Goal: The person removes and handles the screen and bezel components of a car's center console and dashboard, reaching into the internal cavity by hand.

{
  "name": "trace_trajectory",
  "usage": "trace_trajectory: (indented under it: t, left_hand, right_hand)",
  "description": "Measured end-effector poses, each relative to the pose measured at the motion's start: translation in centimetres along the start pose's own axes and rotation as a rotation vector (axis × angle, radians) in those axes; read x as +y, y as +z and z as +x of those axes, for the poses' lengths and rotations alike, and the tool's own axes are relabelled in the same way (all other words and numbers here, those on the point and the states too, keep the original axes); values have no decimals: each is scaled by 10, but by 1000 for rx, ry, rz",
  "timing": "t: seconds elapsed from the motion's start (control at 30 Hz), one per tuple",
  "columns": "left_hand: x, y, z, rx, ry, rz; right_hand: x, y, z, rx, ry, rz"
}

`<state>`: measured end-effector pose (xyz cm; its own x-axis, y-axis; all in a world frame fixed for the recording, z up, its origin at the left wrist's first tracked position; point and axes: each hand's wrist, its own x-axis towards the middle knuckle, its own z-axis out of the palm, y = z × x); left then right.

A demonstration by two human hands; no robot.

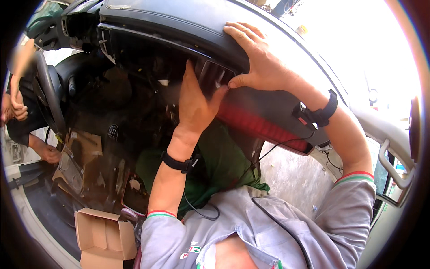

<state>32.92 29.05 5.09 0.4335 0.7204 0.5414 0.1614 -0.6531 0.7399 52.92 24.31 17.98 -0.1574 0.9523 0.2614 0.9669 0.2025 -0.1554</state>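
Observation:
A dark rectangular panel with a thin silvery frame (218, 77), perhaps an air vent, sits in the passenger side of the vehicle's dashboard (156, 20). My left hand (195, 103) is at its left and lower edges, fingers straight and pointing up, thumb held apart toward the frame's lower right corner. Over the dashboard's top edge lies my right hand (264, 62), fingers spread on the padded surface and thumb beside the same corner. Both hands are open. Whether the left fingertips press on the frame is hard to see in the shadow.
On the left, another person's hand (47, 152) is near the steering wheel (47, 94). An open cardboard box (105, 237) stands at lower left, near flattened cardboard (87, 145). A red ribbed strip (260, 125) runs below the dashboard. A grab handle (394, 170) is at right.

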Motion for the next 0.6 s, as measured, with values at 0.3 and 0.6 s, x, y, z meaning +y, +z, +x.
trace_trajectory:
  t: [0.3, 0.6]
  left_hand:
    - [13, -6, -5, 206, 103, 304]
    - [22, 14, -15, 236, 60, 104]
  right_hand:
    - [-2, 3, -3, 1, 24, 4]
    - [4, 9, -5, 70, -35, -29]
